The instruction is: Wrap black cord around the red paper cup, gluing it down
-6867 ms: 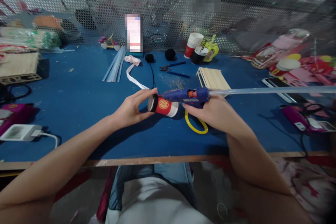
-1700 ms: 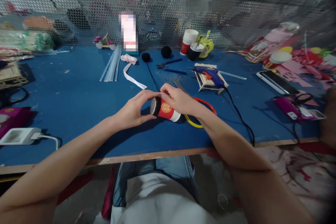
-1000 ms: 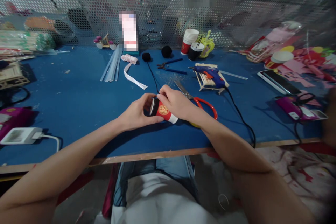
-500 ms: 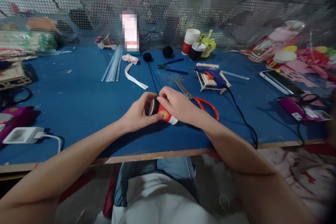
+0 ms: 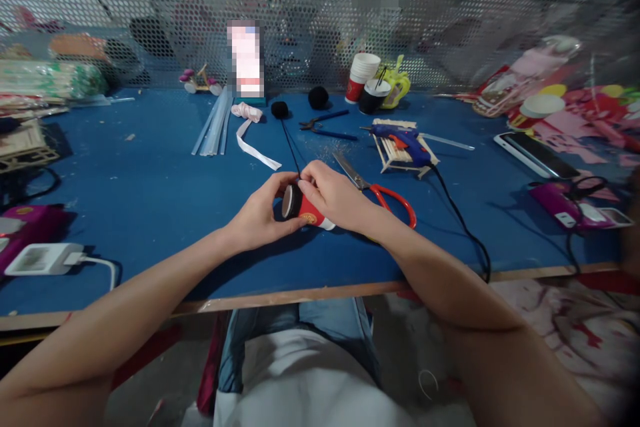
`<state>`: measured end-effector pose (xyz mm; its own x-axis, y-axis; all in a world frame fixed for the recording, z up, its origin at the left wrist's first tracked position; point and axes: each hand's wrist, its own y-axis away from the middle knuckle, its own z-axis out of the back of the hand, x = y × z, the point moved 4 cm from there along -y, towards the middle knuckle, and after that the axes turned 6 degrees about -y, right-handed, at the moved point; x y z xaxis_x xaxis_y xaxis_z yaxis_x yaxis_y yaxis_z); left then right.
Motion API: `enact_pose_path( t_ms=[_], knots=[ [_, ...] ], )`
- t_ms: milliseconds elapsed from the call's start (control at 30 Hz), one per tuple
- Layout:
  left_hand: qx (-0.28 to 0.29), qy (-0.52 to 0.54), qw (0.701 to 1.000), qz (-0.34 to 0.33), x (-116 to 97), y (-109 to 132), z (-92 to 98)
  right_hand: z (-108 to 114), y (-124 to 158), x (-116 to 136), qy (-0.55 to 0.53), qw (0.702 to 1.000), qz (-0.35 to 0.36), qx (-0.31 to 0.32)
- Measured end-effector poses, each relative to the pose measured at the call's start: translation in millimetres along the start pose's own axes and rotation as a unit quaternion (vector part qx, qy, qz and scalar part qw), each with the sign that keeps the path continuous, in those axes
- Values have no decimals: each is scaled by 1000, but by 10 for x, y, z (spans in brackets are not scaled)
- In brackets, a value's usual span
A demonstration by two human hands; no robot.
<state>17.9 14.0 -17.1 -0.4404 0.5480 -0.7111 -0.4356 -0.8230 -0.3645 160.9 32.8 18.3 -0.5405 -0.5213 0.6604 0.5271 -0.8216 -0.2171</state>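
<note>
A red paper cup [image 5: 311, 212] with a black band round its wide end lies tilted on its side between my hands. My left hand [image 5: 263, 213] is closed round the banded end, thumb below and fingers above. My right hand [image 5: 337, 200] holds the cup's red side, its fingertips pinched at the top by the band. A thin black cord [image 5: 291, 145] runs from a black yarn ball [image 5: 279, 110] to those fingertips. Red-handled scissors [image 5: 393, 200] lie just right of my right hand.
Pliers [image 5: 320, 127], a second black ball [image 5: 318, 98] and a glue gun [image 5: 400, 140] on a stick rack lie behind. Stacked cups [image 5: 363, 77] stand by the mesh. White ribbon [image 5: 257, 153] and clear sticks [image 5: 214, 123] are left, a phone [image 5: 537, 155] right.
The cup has turned slightly in my hands, so its dark wide end faces me more. Both hands have moved up a little and keep their hold.
</note>
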Motion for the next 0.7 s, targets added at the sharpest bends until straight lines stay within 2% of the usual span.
enact_pose_path(
  t_ms=[133,333,500,600,700],
  knots=[
    [18,20,1000,14,-9,-2,7,-41,-7,11,34,999,-7,-3],
    [34,119,989,76,20,-41,58,-58,-2,6,52,999,-3,-10],
    [41,122,986,101,44,-51,89,-46,-9,-9,30,999,7,-16],
    [34,118,989,85,28,-39,78,20,-11,9,-17,999,28,-31],
    [28,100,994,35,-31,-22,58,96,-12,16,-68,997,13,-34]
  ],
)
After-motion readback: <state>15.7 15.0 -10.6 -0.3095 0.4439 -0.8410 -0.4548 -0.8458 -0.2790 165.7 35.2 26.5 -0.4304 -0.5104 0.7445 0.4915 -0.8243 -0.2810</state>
